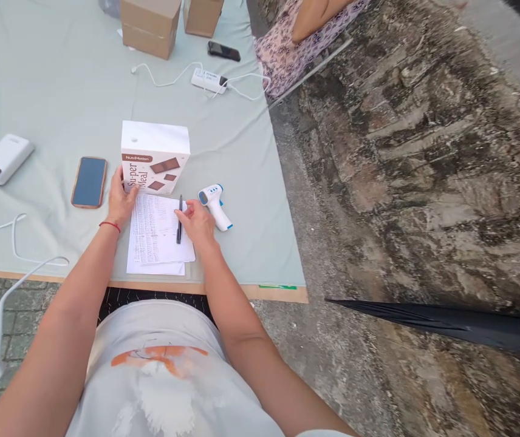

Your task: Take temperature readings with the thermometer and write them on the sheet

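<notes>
Head view looks down on a table (251, 200) draped in pale green cloth, set outdoors between grey paving and a rough stone wall (424, 152). Left hand (121, 200) rests with loose, open fingers against the lower edge of a white box printed with brown bars (155, 156), standing upright just behind some printed white paper sheets (153, 240). Right hand (198, 223) has its fingers pinched on a black pen (180, 220) lying over those sheets. Just beside it sits a white-and-blue thermometer gun (214, 205). Left of the box lies an orange-cased phone (89, 181), and further left a white power bank (2, 159).
</notes>
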Tool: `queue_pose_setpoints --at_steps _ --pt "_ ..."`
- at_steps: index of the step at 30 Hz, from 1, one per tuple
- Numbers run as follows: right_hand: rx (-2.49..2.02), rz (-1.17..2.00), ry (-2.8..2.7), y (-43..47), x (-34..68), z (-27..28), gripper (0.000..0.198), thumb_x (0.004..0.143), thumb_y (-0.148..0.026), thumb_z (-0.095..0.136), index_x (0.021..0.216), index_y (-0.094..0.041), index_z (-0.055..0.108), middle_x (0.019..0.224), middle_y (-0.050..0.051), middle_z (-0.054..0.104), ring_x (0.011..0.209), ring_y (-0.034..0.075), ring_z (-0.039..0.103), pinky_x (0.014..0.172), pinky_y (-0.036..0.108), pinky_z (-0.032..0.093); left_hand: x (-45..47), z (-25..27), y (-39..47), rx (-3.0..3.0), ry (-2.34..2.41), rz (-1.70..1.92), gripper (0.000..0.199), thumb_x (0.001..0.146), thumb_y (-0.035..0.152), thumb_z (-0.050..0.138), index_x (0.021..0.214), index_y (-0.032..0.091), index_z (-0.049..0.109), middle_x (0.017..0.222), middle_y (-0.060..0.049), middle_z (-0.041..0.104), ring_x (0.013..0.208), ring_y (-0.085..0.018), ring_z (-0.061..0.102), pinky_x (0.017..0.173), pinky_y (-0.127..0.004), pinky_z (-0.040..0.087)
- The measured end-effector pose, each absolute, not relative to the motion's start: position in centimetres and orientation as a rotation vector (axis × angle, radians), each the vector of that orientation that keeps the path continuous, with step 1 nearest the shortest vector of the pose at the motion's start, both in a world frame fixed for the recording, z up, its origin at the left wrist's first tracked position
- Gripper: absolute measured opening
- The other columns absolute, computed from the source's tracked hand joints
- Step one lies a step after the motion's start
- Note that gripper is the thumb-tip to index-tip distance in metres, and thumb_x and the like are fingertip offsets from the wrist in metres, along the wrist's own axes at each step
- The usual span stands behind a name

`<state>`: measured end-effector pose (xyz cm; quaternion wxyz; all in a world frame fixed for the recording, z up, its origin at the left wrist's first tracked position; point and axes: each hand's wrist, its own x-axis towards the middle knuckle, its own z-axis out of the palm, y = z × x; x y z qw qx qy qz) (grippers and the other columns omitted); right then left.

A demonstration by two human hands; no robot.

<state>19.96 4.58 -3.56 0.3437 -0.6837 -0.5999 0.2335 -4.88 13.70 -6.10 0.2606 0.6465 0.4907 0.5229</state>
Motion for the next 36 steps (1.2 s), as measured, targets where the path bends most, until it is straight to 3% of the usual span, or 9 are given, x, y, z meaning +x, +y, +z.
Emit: queue_pose_setpoints --at_steps 4,7,12,15,21,23,29,36 --pt "-1.739 0.602 -1.618 4.6 19.2 -4.1 0.036 0.089 -0.034 0.059 0.123 -0.024 0.069 0.092 0.004 0.068 0.087 0.025 0.061 0.087 0.041 0.053 -5.3 -6.2 13.8 1.666 1.357 1.34 0.093 0.084 0.061 0.084 0.156 0.029 0.034 0.147 -0.017 0.054 0.141 -0.038 0.054 0.12 -0.062 0.046" --pt "-1.581 0.663 -1.531 4.4 19.8 -4.5 0.037 0.091 -0.033 0.048 0.119 -0.025 0.071 0.095 0.005 0.069 0.092 0.025 0.063 0.092 0.042 0.055 -5.7 -6.1 12.5 1.542 1.42 1.281 0.098 0.077 0.05 0.092 0.151 0.028 0.032 0.141 -0.017 0.053 0.127 -0.036 0.061 0.112 -0.061 0.049" --pt "-1.156 0.936 -1.341 4.2 19.9 -4.9 0.049 0.085 -0.041 0.056 0.131 -0.025 0.062 0.106 0.007 0.066 0.099 0.024 0.065 0.097 0.044 0.056 -4.7 -5.2 7.7 1.688 1.602 1.34 0.056 0.079 0.042 0.091 0.112 0.026 0.049 0.118 -0.009 0.053 0.113 -0.031 0.057 0.104 -0.056 0.051" --pt "-1.111 0.979 -1.305 4.1 19.0 -4.2 0.056 0.08 -0.051 0.071 0.13 -0.027 0.059 0.103 0.005 0.063 0.096 0.023 0.063 0.095 0.042 0.055 -3.2 -4.1 5.5 1.974 1.59 1.143 0.029 0.085 0.031 0.082 0.102 0.024 0.059 0.114 -0.009 0.057 0.111 -0.033 0.057 0.101 -0.056 0.05" --pt "-1.148 0.963 -1.216 3.9 16.6 -1.8 0.05 0.094 -0.074 0.054 0.102 -0.026 0.067 0.076 0.0 0.054 0.074 0.019 0.056 0.075 0.036 0.052 -1.9 -3.1 4.7 2.281 1.557 0.838 0.011 0.089 0.025 0.076 0.1 0.024 0.072 0.119 -0.012 0.068 0.119 -0.037 0.059 0.105 -0.058 0.044" --pt "-1.097 0.991 -1.189 4.0 15.8 -2.0 0.048 0.094 -0.071 0.056 0.103 -0.026 0.069 0.078 0.001 0.059 0.074 0.019 0.057 0.075 0.036 0.053 -1.9 -3.1 4.8 2.299 1.557 0.778 0.01 0.09 0.025 0.075 0.101 0.024 0.074 0.119 -0.012 0.069 0.121 -0.038 0.059 0.108 -0.059 0.042" --pt "-1.211 0.997 -1.01 4.8 14.3 -4.9 0.039 0.077 -0.06 0.075 0.088 -0.024 0.065 0.076 0.0 0.064 0.069 0.016 0.06 0.07 0.033 0.057 -1.8 -2.1 4.4 2.359 1.611 0.586 0.02 0.097 0.028 0.069 0.114 0.023 0.077 0.126 -0.013 0.069 0.125 -0.036 0.059 0.112 -0.056 0.039" --pt "-1.283 0.894 -1.117 5.2 14.7 -5.6 0.027 0.083 -0.049 0.07 0.083 -0.023 0.066 0.078 0.001 0.068 0.071 0.017 0.062 0.069 0.031 0.058 -1.6 -1.5 4.3 2.386 1.637 0.494 0.024 0.099 0.028 0.068 0.12 0.021 0.077 0.13 -0.014 0.069 0.127 -0.035 0.058 0.114 -0.055 0.038"
